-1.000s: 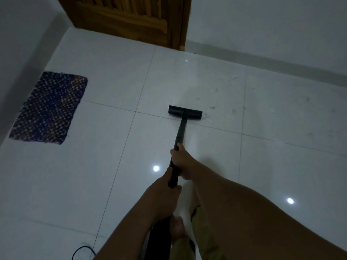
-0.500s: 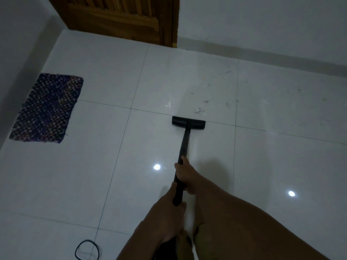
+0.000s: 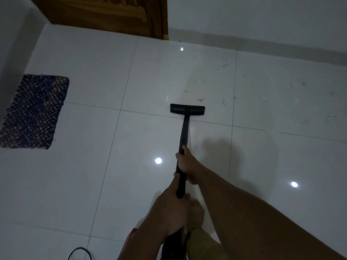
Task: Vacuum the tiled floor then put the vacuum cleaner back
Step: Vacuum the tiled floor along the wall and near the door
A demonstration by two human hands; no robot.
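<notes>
A black vacuum wand (image 3: 184, 134) runs from my hands out to a flat black floor head (image 3: 187, 109), which rests on the white tiled floor (image 3: 93, 175) at a grout line. My right hand (image 3: 187, 165) grips the wand higher up; my left hand (image 3: 173, 207) grips its lower end, near my body. Bits of dust and hair (image 3: 223, 101) lie on the tiles just beyond and to the right of the head. The vacuum's body is hidden under my arms.
A dark woven mat (image 3: 34, 111) lies at the left by the wall. A wooden door (image 3: 105, 14) stands at the far end, with a white wall and skirting to its right. A black cable loop (image 3: 79, 253) lies by the bottom edge. My bare foot (image 3: 196, 214) stands under the wand.
The floor head was pulled back toward me, then pushed forward again to the grout line. Both hands kept their grip on the wand.
</notes>
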